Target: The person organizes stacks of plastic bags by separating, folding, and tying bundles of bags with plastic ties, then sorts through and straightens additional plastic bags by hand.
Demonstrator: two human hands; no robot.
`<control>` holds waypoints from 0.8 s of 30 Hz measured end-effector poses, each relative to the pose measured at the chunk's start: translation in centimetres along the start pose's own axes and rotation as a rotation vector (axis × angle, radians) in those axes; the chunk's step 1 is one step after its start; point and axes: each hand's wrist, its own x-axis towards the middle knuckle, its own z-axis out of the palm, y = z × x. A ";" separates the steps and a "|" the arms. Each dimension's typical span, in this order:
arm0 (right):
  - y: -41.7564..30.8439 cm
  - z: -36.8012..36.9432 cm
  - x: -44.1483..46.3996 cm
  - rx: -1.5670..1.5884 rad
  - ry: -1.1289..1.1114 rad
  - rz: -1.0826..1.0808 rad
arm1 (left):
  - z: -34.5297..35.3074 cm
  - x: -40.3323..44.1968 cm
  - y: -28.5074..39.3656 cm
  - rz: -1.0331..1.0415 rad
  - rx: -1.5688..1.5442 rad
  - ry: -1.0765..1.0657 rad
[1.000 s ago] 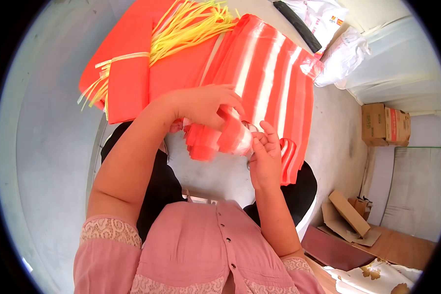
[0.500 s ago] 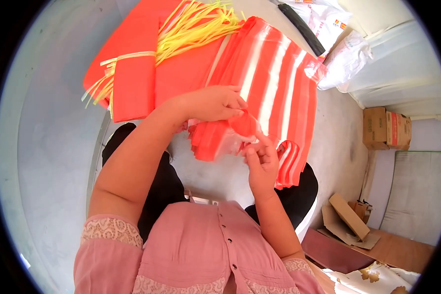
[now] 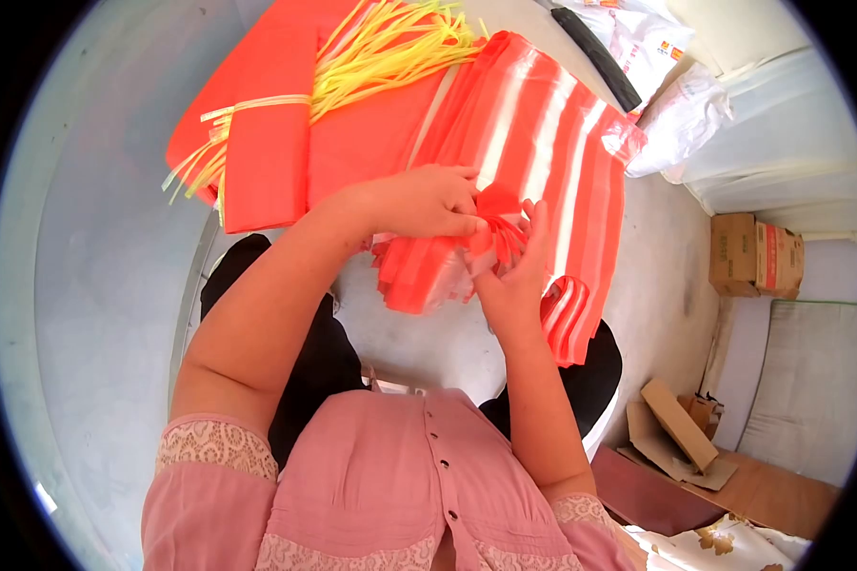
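A stack of red-and-white striped plastic bags (image 3: 538,133) lies before me, with cut-out handle ends toward my body. My left hand (image 3: 438,203) is closed, thumb and fingers pinching a gathered bunch of red plastic from the bags' near edge. On the other side of that bunch is my right hand (image 3: 514,281), its index finger raised and its thumb against the folds; it grips the same plastic. Several layered bag handles (image 3: 419,276) hang below my left hand. Another handle end (image 3: 564,300) lies to the right of my right hand.
Folded red plastic (image 3: 267,167) tied with a yellow strip lies at left, with a bundle of yellow strips (image 3: 390,57) on top. A black roll (image 3: 595,57) and white sacks (image 3: 686,109) are at the back right. Cardboard boxes (image 3: 733,252) stand by the right wall.
My right hand has moved up and its index finger now points upward. The loose red plastic between my hands is now gathered into tight folds.
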 end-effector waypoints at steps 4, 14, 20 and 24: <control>1.2 -0.6 0.9 0.091 0.053 -0.080 | -0.1 -0.3 0.1 -0.004 0.008 -0.001; 1.2 -3.0 3.4 0.168 -0.115 -0.056 | 0.4 -1.2 1.5 -0.060 0.071 0.015; -0.2 -4.2 3.1 0.215 -0.205 0.136 | -0.3 -1.2 2.7 -0.132 0.090 -0.086; -1.8 -4.2 0.3 0.040 -0.238 0.102 | -0.9 -2.2 2.7 -0.106 -0.088 0.005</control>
